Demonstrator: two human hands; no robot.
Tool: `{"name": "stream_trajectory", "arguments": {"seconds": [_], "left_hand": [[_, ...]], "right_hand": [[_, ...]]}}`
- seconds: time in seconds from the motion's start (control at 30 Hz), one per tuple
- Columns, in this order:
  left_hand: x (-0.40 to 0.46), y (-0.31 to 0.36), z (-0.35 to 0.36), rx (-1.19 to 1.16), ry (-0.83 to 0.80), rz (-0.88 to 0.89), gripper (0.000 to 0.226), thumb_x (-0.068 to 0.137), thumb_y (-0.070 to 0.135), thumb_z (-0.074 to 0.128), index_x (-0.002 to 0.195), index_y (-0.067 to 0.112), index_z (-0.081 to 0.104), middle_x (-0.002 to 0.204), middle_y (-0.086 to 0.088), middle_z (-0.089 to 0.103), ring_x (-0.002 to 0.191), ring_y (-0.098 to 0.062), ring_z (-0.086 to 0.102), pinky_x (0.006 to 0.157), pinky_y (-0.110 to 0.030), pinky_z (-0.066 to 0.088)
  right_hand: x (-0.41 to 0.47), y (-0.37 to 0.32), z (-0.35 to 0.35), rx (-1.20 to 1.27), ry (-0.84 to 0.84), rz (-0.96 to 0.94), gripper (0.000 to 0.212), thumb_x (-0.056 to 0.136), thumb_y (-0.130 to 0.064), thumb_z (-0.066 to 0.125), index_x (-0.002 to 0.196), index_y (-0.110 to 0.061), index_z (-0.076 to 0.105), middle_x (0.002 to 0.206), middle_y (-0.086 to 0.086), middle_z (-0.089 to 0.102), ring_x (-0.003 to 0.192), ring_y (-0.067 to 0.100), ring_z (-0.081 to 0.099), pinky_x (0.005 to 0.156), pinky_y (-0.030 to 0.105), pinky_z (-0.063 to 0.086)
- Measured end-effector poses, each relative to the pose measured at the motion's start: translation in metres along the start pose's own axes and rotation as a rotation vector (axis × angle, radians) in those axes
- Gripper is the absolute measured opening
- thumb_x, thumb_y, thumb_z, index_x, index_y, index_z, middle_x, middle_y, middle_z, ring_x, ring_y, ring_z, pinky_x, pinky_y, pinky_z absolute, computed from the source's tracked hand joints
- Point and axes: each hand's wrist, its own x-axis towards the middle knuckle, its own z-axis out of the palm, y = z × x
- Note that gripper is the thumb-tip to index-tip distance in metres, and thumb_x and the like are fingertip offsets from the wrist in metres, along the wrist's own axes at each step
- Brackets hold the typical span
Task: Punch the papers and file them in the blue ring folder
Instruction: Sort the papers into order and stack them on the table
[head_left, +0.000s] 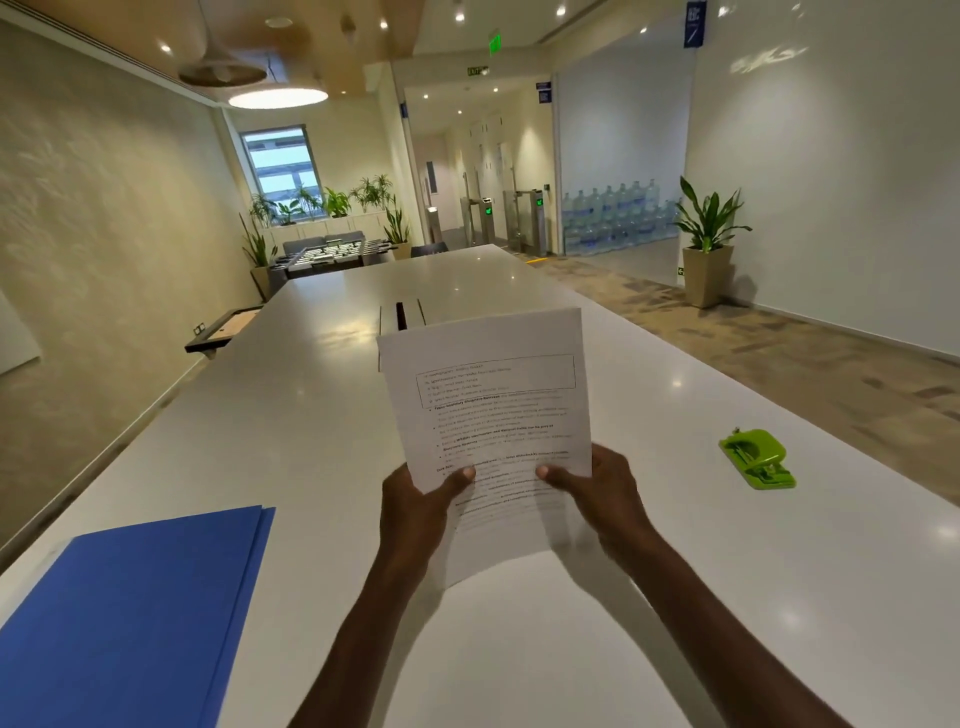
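Head view: both hands, left hand (415, 512) and right hand (605, 499), grip closed on the light, floppy papers (488, 410) at their lower edges, probably several sheets, best pinched near the sides.

Bright ceiling lights, table (675, 597) glare, perhaps edge distortion

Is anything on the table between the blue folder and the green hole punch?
In the head view, only the papers, held up by both hands, come between the blue folder and green hole punch; the table there is otherwise bare.
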Motion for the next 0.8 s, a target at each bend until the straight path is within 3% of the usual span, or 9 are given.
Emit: {"name": "stream_trajectory", "arguments": {"seconds": [0.13, 0.37, 0.53, 0.7, 0.8], "left_hand": [[0.003, 0.002, -0.002, 0.006, 0.017, 0.01, 0.031, 0.076, 0.022, 0.081, 0.102, 0.028, 0.066, 0.095, 0.012, 0.072, 0.087, -0.005, 0.07, 0.064, -0.014, 0.054], [0.004, -0.01, -0.001, 0.008, 0.038, -0.02, 0.029, 0.076, 0.023, 0.081, 0.101, 0.028, 0.066, 0.093, 0.013, 0.071, 0.088, -0.008, 0.069, 0.07, -0.023, 0.054], [0.0, -0.019, 0.0, 0.012, 0.054, -0.055, 0.029, 0.078, 0.023, 0.079, 0.104, 0.024, 0.066, 0.091, 0.013, 0.07, 0.088, -0.007, 0.067, 0.069, -0.021, 0.051], [0.003, -0.011, -0.002, 0.058, 0.017, -0.036, 0.027, 0.082, 0.021, 0.076, 0.104, 0.028, 0.062, 0.087, 0.017, 0.066, 0.08, 0.004, 0.062, 0.062, -0.014, 0.046], [0.004, -0.012, -0.005, 0.068, 0.021, -0.046, 0.03, 0.081, 0.023, 0.076, 0.109, 0.024, 0.064, 0.093, 0.011, 0.068, 0.084, -0.005, 0.065, 0.063, -0.017, 0.047]], "right_hand": [[-0.001, 0.002, 0.001, -0.019, 0.0, 0.024, 0.033, 0.071, -0.019, 0.082, 0.103, -0.017, 0.072, 0.095, -0.005, 0.076, 0.086, 0.011, 0.072, 0.071, 0.024, 0.056], [-0.001, 0.012, 0.004, -0.022, -0.003, 0.057, 0.031, 0.071, -0.017, 0.082, 0.1, -0.019, 0.073, 0.095, -0.005, 0.076, 0.088, 0.014, 0.072, 0.074, 0.027, 0.058], [-0.011, 0.023, 0.008, -0.07, -0.02, 0.109, 0.028, 0.073, -0.016, 0.08, 0.098, -0.024, 0.072, 0.09, -0.011, 0.075, 0.084, 0.006, 0.07, 0.061, 0.013, 0.051], [-0.006, 0.018, 0.007, -0.116, -0.058, 0.153, 0.035, 0.073, -0.019, 0.08, 0.106, -0.021, 0.07, 0.097, -0.009, 0.074, 0.089, 0.011, 0.069, 0.069, 0.021, 0.053], [-0.007, 0.015, 0.007, -0.119, -0.078, 0.168, 0.034, 0.073, -0.016, 0.08, 0.105, -0.022, 0.069, 0.096, -0.01, 0.073, 0.089, 0.009, 0.068, 0.068, 0.021, 0.052]]}}
